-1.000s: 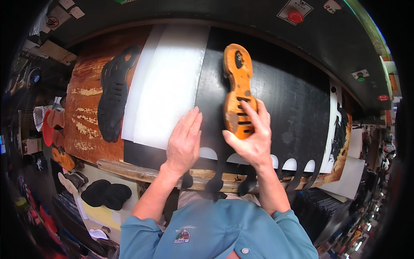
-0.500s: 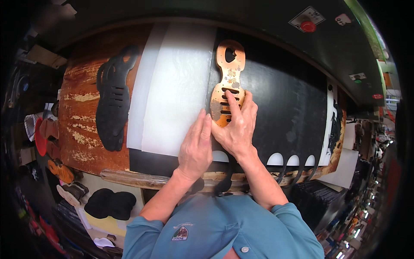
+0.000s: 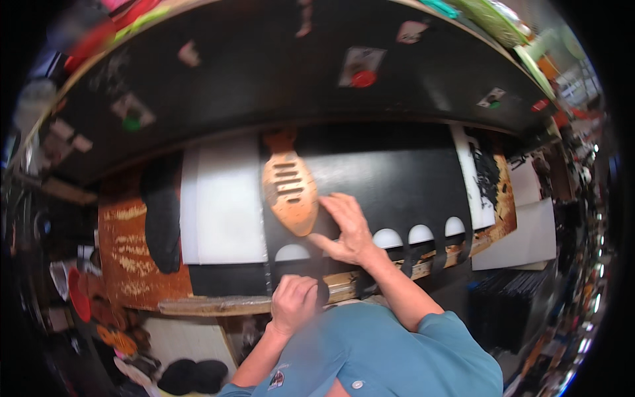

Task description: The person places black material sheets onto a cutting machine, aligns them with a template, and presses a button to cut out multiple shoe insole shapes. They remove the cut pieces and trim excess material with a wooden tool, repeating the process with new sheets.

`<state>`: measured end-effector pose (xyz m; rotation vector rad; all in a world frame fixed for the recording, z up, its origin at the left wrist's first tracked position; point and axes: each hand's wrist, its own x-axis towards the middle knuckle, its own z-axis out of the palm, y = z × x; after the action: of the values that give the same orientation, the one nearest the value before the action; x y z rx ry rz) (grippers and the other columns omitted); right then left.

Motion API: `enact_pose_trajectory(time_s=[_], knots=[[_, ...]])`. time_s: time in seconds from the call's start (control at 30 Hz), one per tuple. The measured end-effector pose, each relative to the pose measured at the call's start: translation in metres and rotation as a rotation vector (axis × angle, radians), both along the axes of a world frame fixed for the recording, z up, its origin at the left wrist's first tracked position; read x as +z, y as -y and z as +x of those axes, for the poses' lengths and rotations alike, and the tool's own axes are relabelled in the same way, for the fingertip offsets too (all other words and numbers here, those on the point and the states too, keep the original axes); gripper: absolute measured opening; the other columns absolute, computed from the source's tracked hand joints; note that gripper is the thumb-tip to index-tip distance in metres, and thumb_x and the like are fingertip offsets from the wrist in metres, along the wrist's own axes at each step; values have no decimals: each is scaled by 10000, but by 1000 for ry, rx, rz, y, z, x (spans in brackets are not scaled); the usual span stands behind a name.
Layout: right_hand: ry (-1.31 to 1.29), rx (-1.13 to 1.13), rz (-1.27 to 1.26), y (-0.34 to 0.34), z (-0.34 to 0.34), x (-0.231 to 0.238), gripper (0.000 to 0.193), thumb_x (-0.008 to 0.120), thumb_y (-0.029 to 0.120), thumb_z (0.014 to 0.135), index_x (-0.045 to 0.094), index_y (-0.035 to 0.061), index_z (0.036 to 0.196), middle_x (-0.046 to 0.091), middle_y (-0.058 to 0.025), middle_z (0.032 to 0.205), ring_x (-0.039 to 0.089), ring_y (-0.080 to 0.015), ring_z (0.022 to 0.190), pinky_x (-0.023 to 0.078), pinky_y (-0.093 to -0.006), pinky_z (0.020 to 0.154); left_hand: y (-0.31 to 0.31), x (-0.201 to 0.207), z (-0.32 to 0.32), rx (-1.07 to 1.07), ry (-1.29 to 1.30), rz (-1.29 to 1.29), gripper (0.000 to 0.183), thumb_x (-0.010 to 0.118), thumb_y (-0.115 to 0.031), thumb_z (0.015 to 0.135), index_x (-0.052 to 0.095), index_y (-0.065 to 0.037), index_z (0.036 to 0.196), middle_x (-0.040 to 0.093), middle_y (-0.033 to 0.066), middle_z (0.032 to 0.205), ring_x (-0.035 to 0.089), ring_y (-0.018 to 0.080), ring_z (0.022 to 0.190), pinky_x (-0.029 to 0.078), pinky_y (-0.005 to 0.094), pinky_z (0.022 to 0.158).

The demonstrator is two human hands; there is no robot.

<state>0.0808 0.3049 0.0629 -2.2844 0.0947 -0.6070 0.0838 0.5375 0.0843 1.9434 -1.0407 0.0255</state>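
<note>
A tan, sole-shaped cutting die with several slots lies near the left edge of a black sheet. Its far end sits in shadow close to the dark overhead beam. My right hand is open, thumb and fingers spread around the die's near right side. Its fingertips are at the rim; whether they press on it I cannot tell. At the bench's front edge, my left hand is closed with its fingers curled, beside a dark strip of the sheet. What lies inside those fingers is hidden.
A dark press beam spans the far side above the bench. White sheets lie left of the die, with a black sole-shaped piece beyond them. White half-round gaps line the black sheet's near edge. Stacked black sheets stand at lower right.
My left hand has drawn back from the die to the front edge and curled up. My right hand has come off the die's top to its right side. The view has shifted.
</note>
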Motion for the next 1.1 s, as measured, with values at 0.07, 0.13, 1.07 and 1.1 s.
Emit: enact_pose_trajectory(time_s=[0.07,0.13,1.07,1.1], knots=[[74,40,23,1,0,-3,683,884,285,820,641,-49,1364,663,-240,1328,572,-469,1296,470,-529,1111,4,-13,-4,49,118,82,214,791,41,825,679,-37,991,706,113,903,677,325,834,569,428,712],[71,3,131,16,-9,1,556,854,206,851,674,-22,1325,697,-218,1265,643,-389,1225,520,-468,1055,5,-25,-8,103,196,115,211,807,11,820,656,-53,954,684,107,869,668,324,806,562,438,698],[164,-545,-174,115,-205,-45,230,777,109,920,634,31,758,556,-96,677,568,-311,650,440,-454,620,8,-37,-16,414,151,191,245,822,-282,931,730,-57,963,753,105,816,754,296,742,587,406,667],[138,-568,-62,115,-203,-45,236,781,112,918,640,32,746,555,-96,672,563,-297,643,437,-448,619,9,-35,-17,423,141,195,257,816,-292,935,729,-52,906,754,110,813,744,308,722,580,414,652]])
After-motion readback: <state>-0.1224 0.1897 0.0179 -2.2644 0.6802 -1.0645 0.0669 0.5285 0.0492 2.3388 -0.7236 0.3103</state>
